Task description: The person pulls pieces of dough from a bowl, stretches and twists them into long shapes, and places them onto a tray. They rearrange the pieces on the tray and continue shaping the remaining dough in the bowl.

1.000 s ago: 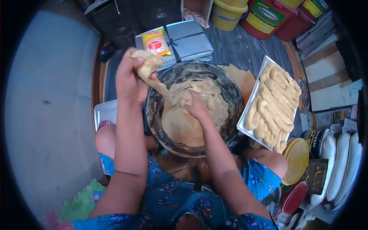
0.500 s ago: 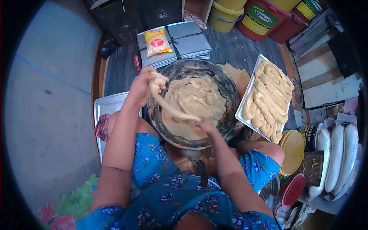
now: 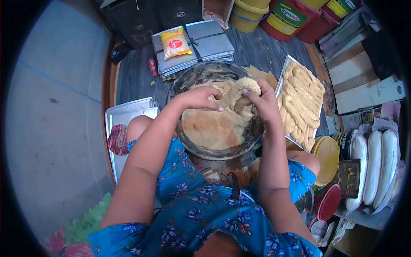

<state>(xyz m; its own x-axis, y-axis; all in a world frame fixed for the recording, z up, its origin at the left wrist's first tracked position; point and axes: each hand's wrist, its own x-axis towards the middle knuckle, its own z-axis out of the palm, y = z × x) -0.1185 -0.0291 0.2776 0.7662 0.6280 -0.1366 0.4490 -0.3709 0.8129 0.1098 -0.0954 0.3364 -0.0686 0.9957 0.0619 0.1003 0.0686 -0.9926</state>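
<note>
Between the person's knees, just beyond the lap of the blue flowered dress (image 3: 205,214), sits the dark round bowl (image 3: 214,156) with a smooth mass of dough (image 3: 209,128) in its near half. Over the bowl's far side the two hands now meet, where a second ago they were wide apart. Then the left hand (image 3: 200,98) was raised high to the left, drawing a long string out of the mass. Now it has come down and inward, its fingers curled and pinched onto one end of a short, thick strip of dough (image 3: 242,85). The right hand (image 3: 264,103) has lifted off the mass, and its fingers are closed round the strip's other end. The strip hangs clear above the bowl, pulled free of the mass and bunched into a curved roll, so the pulling looks finished and the shaping begun.

Just right of the bowl, a white tray (image 3: 286,63) holds a heap of twisted pieces (image 3: 302,100). To the left lie bare trays (image 3: 128,112). Farther off are a tied grey stack (image 3: 209,40) with a yellow packet (image 3: 174,43) on it, and then buckets (image 3: 291,17).
</note>
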